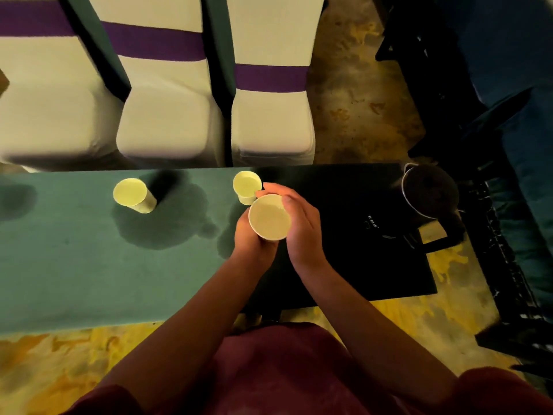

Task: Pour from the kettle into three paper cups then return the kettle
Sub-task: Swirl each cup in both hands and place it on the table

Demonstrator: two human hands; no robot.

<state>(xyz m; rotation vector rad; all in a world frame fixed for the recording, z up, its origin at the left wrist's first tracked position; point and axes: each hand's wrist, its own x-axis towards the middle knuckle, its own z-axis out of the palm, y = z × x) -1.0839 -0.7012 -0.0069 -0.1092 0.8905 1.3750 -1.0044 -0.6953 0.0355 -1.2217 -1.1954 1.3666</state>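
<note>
1. Two hands are wrapping one paper cup: the left hand (250, 235) is gripping the held cup (270, 217) from below and on its left side, while the right hand (299, 223) is curling along its right wall, thumb lying near the rim. Both are closed on the same cup, which is being kept upright above the table.

2. Judging by the layout, the step in hand is setting this third cup down for pouring. It would go best placed flat on the green tablecloth (74, 265), clear of the middle cup (247, 185) just beside the fingers, so nothing is getting knocked.

3. Paper walls are crushing easily, so a light grip low on the body looks wise, with the release coming only once the base is sitting level.

4. Dark wet-looking patches (161, 226) are spreading over the cloth between the cups; a dry spot may be giving steadier footing.

5. Sitting well apart to the right of both hands, the kettle (431, 193) is resting on the black board (359, 250), lid open, handle pointing toward the person.

6. Standing farther left, the far-left cup (131, 194) is waiting near the table's far edge.
</note>
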